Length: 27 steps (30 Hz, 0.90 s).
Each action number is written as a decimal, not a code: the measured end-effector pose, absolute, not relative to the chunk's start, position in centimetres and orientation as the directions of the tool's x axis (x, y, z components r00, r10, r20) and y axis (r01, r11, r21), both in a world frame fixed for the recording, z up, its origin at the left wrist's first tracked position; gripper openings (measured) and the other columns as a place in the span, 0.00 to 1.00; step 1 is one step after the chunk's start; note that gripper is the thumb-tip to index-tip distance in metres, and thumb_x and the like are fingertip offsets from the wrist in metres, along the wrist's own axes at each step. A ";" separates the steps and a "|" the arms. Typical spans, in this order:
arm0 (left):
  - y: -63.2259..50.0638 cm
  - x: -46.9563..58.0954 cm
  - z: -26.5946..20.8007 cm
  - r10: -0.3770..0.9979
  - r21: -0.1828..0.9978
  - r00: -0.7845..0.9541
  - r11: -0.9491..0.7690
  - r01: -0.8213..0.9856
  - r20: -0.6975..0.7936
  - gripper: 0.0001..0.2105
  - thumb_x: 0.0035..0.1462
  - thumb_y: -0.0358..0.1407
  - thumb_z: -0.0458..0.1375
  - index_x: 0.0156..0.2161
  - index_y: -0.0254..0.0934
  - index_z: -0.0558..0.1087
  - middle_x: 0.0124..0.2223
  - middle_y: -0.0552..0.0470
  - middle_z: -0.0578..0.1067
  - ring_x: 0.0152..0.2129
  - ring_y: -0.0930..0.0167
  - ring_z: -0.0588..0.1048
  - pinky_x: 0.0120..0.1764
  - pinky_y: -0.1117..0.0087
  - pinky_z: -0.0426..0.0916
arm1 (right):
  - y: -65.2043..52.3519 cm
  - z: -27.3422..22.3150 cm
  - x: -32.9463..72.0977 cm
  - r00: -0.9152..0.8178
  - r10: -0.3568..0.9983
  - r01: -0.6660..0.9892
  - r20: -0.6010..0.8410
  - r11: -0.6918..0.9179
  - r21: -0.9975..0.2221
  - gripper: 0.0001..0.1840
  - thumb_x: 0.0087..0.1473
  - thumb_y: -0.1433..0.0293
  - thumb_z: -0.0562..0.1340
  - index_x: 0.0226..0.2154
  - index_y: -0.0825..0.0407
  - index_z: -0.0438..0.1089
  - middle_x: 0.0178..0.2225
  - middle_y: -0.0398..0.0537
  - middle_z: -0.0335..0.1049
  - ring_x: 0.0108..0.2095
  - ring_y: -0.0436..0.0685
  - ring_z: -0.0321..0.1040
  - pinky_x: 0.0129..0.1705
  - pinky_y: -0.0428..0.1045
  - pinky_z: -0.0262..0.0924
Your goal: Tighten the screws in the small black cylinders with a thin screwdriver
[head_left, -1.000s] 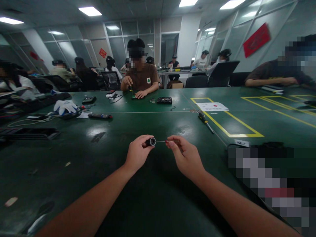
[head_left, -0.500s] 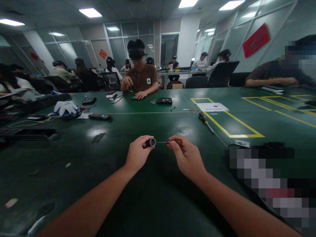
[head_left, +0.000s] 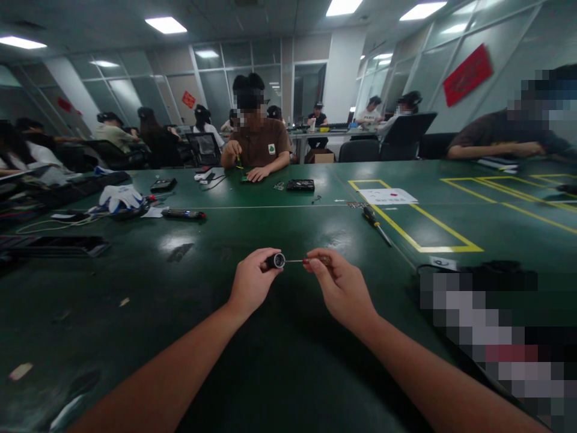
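Observation:
My left hand (head_left: pixel 255 276) is closed around a short black cylinder (head_left: pixel 276 260) with a silver ring at its open end, which faces me; its exact kind does not show. In my right hand (head_left: pixel 340 279) is a small screwdriver (head_left: pixel 311 261) with a reddish, see-through handle, pinched between thumb and fingers. Its thin metal shaft points left and reaches the cylinder's rim. Whether the tip is inside or just touching the side, I cannot tell. Both hands are held above the green table (head_left: pixel 279 367).
A black-and-yellow screwdriver (head_left: pixel 377 225) lies beyond my right hand, near yellow tape (head_left: pixel 446 248) and a paper sheet (head_left: pixel 387 196). White gloves (head_left: pixel 121 198) and a dark pen-shaped tool (head_left: pixel 184 214) lie at left. A person (head_left: pixel 264 135) works opposite. A dark bag (head_left: pixel 478 267) sits at right.
My hands, the cylinder and the screwdriver hold nearly the same pose; the screwdriver's handle looks slightly turned. The person opposite has shifted the tool in their raised hand a little.

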<state>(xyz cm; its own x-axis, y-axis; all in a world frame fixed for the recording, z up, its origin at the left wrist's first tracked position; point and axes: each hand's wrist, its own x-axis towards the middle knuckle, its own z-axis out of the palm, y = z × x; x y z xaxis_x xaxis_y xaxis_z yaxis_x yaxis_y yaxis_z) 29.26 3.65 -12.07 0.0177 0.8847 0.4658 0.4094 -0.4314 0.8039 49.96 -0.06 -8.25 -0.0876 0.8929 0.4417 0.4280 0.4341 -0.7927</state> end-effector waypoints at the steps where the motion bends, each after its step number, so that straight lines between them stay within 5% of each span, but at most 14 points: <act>1: 3.7 29.3 -12.1 0.885 0.806 0.018 -0.433 0.403 0.466 0.17 0.52 0.26 0.67 0.48 0.43 0.80 0.51 0.49 0.79 0.45 0.64 0.79 0.52 0.59 0.76 | -0.1 -8.2 49.9 -0.089 0.893 0.432 0.441 0.433 -0.791 0.13 0.67 0.58 0.58 0.46 0.47 0.73 0.38 0.48 0.82 0.39 0.60 0.80 0.43 0.54 0.70; 21: 3.6 29.5 -12.0 0.900 0.831 0.004 -0.405 0.381 0.437 0.19 0.51 0.25 0.68 0.49 0.42 0.80 0.50 0.50 0.79 0.44 0.66 0.80 0.52 0.60 0.76 | 0.3 -8.4 49.9 -0.067 0.914 0.381 0.400 0.394 -0.836 0.13 0.66 0.59 0.58 0.45 0.47 0.73 0.36 0.47 0.80 0.38 0.58 0.79 0.42 0.54 0.68; 27: 3.4 29.4 -11.7 0.897 0.821 0.007 -0.409 0.399 0.443 0.18 0.52 0.24 0.68 0.48 0.42 0.80 0.50 0.50 0.79 0.45 0.66 0.80 0.51 0.62 0.76 | -0.1 -8.0 49.7 -0.125 0.927 0.280 0.355 0.376 -0.883 0.11 0.64 0.61 0.60 0.46 0.47 0.72 0.31 0.44 0.75 0.32 0.55 0.74 0.35 0.50 0.66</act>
<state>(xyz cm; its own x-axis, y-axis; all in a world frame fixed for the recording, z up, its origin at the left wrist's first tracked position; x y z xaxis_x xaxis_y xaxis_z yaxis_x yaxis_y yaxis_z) 29.45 3.44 -11.72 0.0069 0.8965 0.4430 0.3993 -0.4086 0.8207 49.70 -0.15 -7.97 -0.1251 0.9266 0.3546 0.2802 0.3759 -0.8833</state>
